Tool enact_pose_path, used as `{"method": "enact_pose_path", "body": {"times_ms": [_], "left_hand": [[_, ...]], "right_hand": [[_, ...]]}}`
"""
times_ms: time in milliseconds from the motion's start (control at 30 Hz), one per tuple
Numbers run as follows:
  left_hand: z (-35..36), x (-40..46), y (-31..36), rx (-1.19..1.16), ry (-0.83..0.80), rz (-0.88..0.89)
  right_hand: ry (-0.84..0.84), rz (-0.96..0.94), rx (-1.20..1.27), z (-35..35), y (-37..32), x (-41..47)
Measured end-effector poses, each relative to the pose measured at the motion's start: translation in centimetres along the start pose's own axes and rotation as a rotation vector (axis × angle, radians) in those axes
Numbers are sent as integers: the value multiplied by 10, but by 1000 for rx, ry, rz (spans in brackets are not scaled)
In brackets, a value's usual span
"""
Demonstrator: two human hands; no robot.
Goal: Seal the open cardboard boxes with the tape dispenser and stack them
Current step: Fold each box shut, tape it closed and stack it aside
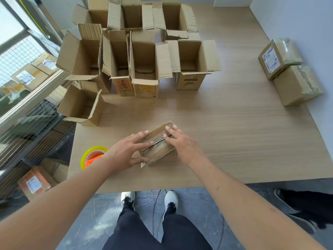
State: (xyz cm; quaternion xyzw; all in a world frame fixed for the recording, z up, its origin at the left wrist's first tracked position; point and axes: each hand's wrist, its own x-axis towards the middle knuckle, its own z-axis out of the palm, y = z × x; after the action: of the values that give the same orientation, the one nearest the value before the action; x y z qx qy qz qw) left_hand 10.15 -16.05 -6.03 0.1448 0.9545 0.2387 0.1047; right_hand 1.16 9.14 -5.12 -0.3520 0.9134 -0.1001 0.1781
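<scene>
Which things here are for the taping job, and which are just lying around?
For the job: small box under both hands, left hand, right hand, tape dispenser, open boxes, sealed boxes.

Lying about: parcels on the floor, wire rack.

Wooden bench [234,132] before me bears: open cardboard boxes [144,65] clustered far left; small box [158,152] near front edge; tape dispenser [92,156] beside it; two sealed boxes [290,73] stacked far right.

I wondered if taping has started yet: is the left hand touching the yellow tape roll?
Apart. In the head view, the left hand rests on the small cardboard box, while the tape dispenser sits on the table beside the forearm, untouched.
</scene>
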Motion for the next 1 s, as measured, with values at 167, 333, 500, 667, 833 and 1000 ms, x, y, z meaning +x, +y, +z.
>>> {"method": "enact_pose_path", "body": {"times_ms": [167, 333, 500, 667, 833, 1000], "left_hand": [[12, -6, -1, -58, -27, -52], [20, -3, 8, -25, 61, -64], [25, 3, 17, -4, 150, -61], [26, 0, 26, -92, 180, -95], [19, -3, 19, -119, 137, -67], [25, -4, 16, -97, 171, -70]], "right_hand": [[33, -41, 34, 11, 6, 7], [-30, -62, -72, 15, 6, 3], [36, -121, -60, 29, -17, -10], [70, -131, -12, 37, -21, -13], [142, -172, -31, 42, -19, -10], [165, -186, -138, 52, -18, -15]]}}
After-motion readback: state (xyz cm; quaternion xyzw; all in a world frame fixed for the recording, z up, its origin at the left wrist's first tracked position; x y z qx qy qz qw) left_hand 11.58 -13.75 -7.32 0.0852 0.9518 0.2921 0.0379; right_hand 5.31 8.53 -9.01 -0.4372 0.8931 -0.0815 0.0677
